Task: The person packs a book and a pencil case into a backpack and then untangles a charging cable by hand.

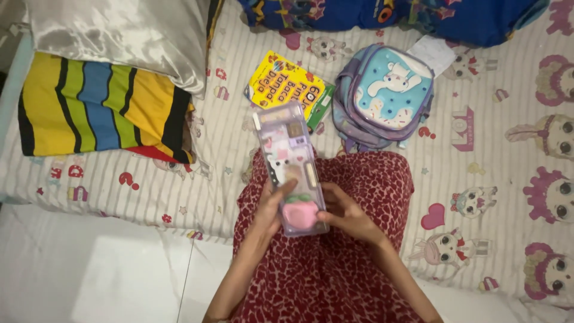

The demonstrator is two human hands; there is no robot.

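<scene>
Two bare hands hold one long, pale lilac plastic pencil case upright over the person's lap, which is covered by a red skirt with a dark speckled print. The left hand wraps the case's left edge, its thumb lying across the front near a raised pink, peach-shaped ornament at the lower end, so the lid side faces the camera and can be looked over. The right hand cups the lower right corner from behind and beside, fingers closed against the edge; together the two hands clamp the case from both sides, which keeps it steady and tilted away from the body. Beyond the case, on the white striped bedsheet printed with cartoon dolls and hearts, lies a yellow paperback book with a green edge, flat and just beside a small lilac and light blue child's backpack with a white animal figure. The backpack rests on its back, front panel up, near the person's knees and within easy reach. To the left, a pillow in yellow, green, blue and black stripes sits partly under a silvery satin pillow. A dark blue patterned blanket runs along the far edge of the bed.
</scene>
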